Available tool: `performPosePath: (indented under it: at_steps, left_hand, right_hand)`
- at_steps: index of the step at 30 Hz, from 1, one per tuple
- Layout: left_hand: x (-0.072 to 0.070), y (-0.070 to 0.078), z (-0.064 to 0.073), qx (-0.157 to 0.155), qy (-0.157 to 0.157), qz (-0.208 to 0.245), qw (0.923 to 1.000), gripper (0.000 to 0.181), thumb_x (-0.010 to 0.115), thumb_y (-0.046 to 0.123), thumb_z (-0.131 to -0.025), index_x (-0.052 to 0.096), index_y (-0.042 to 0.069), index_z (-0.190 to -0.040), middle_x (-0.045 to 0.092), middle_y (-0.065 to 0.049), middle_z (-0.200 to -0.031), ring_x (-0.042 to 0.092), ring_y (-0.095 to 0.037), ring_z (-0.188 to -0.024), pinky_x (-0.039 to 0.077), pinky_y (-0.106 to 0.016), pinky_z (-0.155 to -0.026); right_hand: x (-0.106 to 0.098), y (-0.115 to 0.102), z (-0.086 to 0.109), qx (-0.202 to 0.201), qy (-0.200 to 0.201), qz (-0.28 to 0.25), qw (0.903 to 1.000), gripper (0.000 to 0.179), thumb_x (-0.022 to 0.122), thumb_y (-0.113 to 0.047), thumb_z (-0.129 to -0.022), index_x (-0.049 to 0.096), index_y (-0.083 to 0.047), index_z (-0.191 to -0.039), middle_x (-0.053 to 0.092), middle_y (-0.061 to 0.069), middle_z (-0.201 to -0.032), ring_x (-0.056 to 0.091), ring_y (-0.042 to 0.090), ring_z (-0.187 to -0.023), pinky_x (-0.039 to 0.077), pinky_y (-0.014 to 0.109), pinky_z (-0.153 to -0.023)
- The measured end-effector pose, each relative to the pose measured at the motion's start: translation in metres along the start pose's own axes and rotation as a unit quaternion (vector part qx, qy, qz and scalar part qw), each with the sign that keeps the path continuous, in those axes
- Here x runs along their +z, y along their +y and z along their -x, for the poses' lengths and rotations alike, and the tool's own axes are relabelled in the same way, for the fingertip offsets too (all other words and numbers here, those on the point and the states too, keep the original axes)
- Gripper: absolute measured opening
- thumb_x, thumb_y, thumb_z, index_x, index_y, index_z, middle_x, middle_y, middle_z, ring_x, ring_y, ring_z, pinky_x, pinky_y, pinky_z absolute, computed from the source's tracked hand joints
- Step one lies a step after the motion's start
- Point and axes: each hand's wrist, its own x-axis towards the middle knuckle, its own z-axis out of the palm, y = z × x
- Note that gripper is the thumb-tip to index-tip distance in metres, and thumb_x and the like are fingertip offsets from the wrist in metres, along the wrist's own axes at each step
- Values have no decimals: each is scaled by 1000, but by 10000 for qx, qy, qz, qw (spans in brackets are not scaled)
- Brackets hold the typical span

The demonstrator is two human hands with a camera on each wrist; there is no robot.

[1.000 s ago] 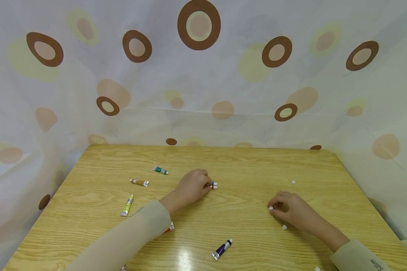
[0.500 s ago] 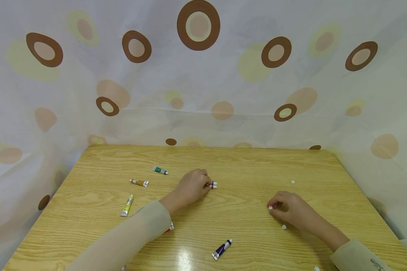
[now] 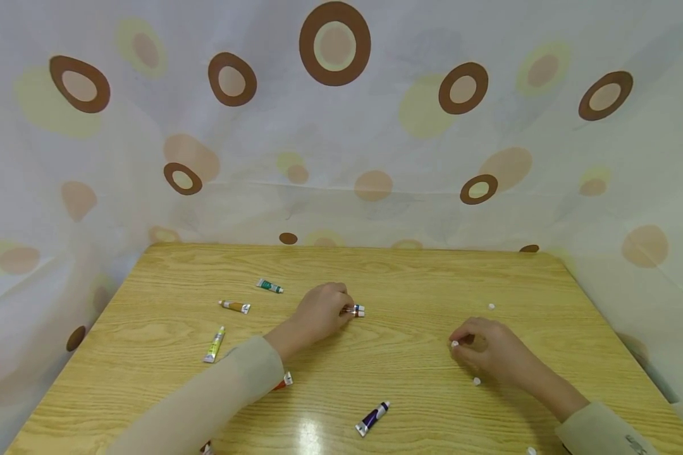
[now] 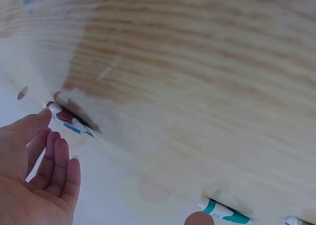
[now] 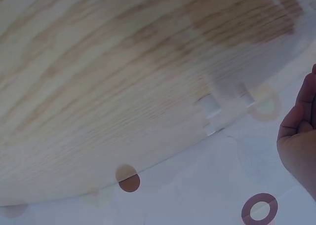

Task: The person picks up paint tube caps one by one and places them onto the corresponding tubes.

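Note:
Near the middle of the table my left hand point(image 3: 321, 309) holds two small paint tubes point(image 3: 357, 310) side by side, a blue one and a brownish-red one. Their white ends point right, out past the fingertips. The left wrist view shows the thumb at the end of the brownish-red tube point(image 4: 65, 117), with the blue tube point(image 4: 72, 128) right beside it. To the right, my right hand point(image 3: 492, 351) pinches a small white cap point(image 3: 455, 344) between thumb and fingertips, close over the wood. Only the edge of that hand point(image 5: 298, 131) enters the right wrist view.
Green point(image 3: 270, 286), ochre point(image 3: 234, 306) and yellow point(image 3: 214, 344) tubes lie at left. A red tube point(image 3: 283, 382) is partly behind the left sleeve; a purple tube point(image 3: 372, 418) lies nearer. White caps point(image 3: 492, 306) are scattered at right. A patterned curtain point(image 3: 375, 126) encloses the table.
My right hand has risen slightly with the white cap in its fingertips. My left hand stays almost still on the two tubes.

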Motion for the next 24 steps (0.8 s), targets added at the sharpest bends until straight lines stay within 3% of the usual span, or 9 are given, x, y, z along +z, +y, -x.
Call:
performPosePath:
  at_steps: [10,18,24]
  left_hand:
    - [-12,14,7,369,-56,222,9991,8,80,16,-91,82,11,-97,73,-1,-93,67,-13,-84,59,-26,-78]
    - [-17,32,14,494,-417,135,9978,14,78,25,-93,81,14,-103,75,2,-100,68,-12,-91,59,-27,-86]
    - [-17,45,18,666,-509,80,9964,15,78,29,-93,81,17,-101,75,5,-99,68,-9,-90,57,-21,-82]
  right_hand:
    - [-2,-9,-2,337,24,183,9993,8,75,-14,-94,76,-20,-98,70,-18,-90,59,-8,-83,53,29,-76]
    - [-2,-12,-2,265,234,204,9992,11,75,-9,-92,75,-17,-98,69,-17,-89,57,-8,-82,49,26,-73]
    - [1,-10,0,-51,504,101,9987,17,77,-2,-88,74,-17,-96,67,-17,-88,55,-6,-81,45,24,-68]
